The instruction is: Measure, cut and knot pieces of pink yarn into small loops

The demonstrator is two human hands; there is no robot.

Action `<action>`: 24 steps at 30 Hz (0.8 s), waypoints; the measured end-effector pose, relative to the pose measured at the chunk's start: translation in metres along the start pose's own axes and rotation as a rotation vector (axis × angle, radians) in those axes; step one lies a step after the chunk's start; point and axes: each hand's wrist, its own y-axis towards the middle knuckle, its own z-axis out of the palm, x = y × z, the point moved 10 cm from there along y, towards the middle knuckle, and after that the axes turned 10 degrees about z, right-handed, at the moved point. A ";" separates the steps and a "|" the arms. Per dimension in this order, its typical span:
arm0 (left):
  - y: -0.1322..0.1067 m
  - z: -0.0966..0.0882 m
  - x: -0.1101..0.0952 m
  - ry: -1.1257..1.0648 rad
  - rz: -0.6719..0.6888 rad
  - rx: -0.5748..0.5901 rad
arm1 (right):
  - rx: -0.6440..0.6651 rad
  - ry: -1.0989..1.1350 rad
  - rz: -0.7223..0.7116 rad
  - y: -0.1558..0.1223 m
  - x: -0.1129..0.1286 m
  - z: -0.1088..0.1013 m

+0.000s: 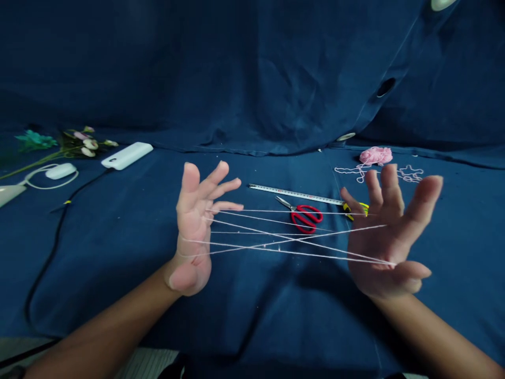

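Observation:
My left hand (196, 226) and my right hand (390, 231) are raised above a blue cloth, palms facing each other, fingers spread and stretched out. A loop of thin pale pink string (284, 237) runs taut between them. It passes round the fingers and palms and crosses itself in the middle. Neither hand grips anything besides the string strung over the fingers.
Behind the string lie red-handled scissors (305, 217) and a tape measure (294, 195). A pink yarn ball (376, 155) with loose strand sits at back right. At left are a white power bank (127, 155), a white cabled device (61, 171), artificial flowers (84, 142) and a black cable (51, 247).

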 end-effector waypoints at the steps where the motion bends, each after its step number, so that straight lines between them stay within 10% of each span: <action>1: -0.001 -0.002 0.001 0.003 -0.012 -0.026 | 0.010 0.003 0.003 0.000 0.001 0.000; 14: -0.002 -0.007 -0.003 0.141 0.059 -0.049 | -0.048 -0.079 -0.008 -0.003 -0.001 0.002; 24: 0.010 -0.006 0.005 -0.111 -0.220 -0.137 | -0.062 -0.047 0.007 -0.015 -0.023 0.007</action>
